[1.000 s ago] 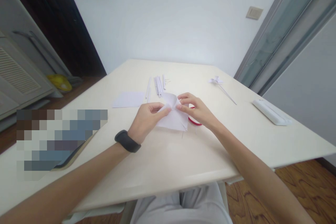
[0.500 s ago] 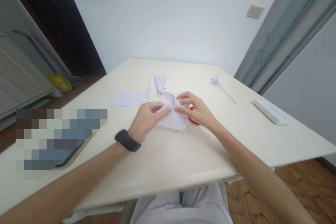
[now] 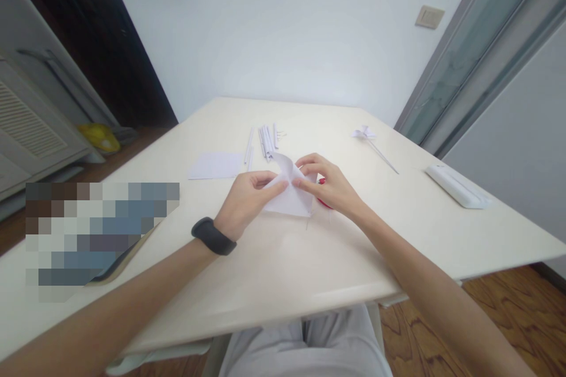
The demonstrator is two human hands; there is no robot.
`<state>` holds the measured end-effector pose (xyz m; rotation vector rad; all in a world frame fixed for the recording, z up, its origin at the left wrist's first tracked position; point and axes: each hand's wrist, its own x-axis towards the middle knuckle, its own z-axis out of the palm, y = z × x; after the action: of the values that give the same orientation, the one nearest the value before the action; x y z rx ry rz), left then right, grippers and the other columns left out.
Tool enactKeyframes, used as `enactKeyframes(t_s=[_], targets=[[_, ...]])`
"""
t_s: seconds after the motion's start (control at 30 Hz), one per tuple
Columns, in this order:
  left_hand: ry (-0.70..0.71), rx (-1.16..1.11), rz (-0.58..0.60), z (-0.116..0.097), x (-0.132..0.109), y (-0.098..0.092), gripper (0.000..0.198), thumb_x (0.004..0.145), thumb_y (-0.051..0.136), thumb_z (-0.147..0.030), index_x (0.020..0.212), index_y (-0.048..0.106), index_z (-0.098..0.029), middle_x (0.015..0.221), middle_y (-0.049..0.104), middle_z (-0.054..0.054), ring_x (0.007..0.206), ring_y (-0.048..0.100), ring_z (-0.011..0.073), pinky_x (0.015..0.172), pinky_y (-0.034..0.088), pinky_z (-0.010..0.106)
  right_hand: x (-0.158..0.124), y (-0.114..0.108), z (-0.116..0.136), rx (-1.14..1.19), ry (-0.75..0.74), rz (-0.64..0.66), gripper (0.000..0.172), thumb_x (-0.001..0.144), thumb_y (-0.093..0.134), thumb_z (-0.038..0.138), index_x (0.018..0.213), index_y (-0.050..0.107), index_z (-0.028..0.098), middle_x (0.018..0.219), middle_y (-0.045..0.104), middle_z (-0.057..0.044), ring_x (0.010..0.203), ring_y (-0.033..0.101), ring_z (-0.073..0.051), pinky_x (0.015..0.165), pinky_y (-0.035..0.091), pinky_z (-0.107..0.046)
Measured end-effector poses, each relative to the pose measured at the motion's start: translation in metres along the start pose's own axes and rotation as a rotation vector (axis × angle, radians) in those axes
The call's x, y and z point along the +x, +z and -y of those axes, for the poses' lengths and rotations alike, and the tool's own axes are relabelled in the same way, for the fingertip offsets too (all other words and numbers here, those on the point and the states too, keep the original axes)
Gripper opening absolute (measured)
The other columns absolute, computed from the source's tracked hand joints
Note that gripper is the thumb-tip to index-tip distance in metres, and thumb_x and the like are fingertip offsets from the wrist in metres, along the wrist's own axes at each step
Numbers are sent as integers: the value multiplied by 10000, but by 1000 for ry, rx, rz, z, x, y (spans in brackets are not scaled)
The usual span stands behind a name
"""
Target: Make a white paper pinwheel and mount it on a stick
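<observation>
A white sheet of paper (image 3: 289, 200) is between my two hands above the table, with one flap curling up at its far side. My left hand (image 3: 252, 194) pinches its left part, thumb on top. From the other side my right hand (image 3: 325, 179) pinches the paper near its middle, thumb and fingers closed on it. Partly hidden behind my right hand lies a red-handled tool (image 3: 325, 203), its kind unclear. A thin pin-like piece (image 3: 308, 222) shows at the paper's near right corner.
Flat paper sheets (image 3: 216, 165) lie left of the rolled paper sticks (image 3: 266, 141). A paper pinwheel (image 3: 365, 133) on a stick lies at the back right. Nearer the right edge is a long white case (image 3: 457, 187). A blurred-out object (image 3: 101, 232) occupies the left side.
The paper has tilted slightly, and its near right corner has shifted a little away from me. Both hands keep their pinch in nearly the same place.
</observation>
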<state>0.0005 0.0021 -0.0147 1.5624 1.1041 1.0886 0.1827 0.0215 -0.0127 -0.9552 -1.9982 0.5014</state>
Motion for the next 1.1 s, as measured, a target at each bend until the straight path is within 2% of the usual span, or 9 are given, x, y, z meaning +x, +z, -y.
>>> enactKeyframes(t_s=[0.47,0.7,0.87,1.1], targets=[[-4,-34,31,0,-1,-1,262,758,604,-381,905,708,-191,797,711,16,728,633,196,593,462,256,-1,1,3,24,-13,-23,88,788,616,279,741,623,205,1021,593,-29,966,561,-167,807,422,-280],[-24,-45,57,-1,0,-1,271,764,613,-378,939,699,-190,882,706,29,758,627,190,613,465,252,-2,2,4,-21,-61,-59,103,793,603,262,718,605,191,1009,587,-40,955,562,-175,784,429,-291],[-45,-46,64,0,1,-2,276,743,644,-377,930,707,-184,824,702,28,713,617,181,572,447,241,-2,3,4,-85,-119,-69,87,789,615,237,727,588,181,1005,588,-51,951,557,-170,770,419,-282],[-54,-81,52,1,2,-1,269,737,646,-363,940,702,-196,898,710,40,771,637,213,618,479,273,-2,2,6,-68,-86,-42,91,808,601,264,767,596,183,1029,580,-51,984,539,-171,811,404,-287]])
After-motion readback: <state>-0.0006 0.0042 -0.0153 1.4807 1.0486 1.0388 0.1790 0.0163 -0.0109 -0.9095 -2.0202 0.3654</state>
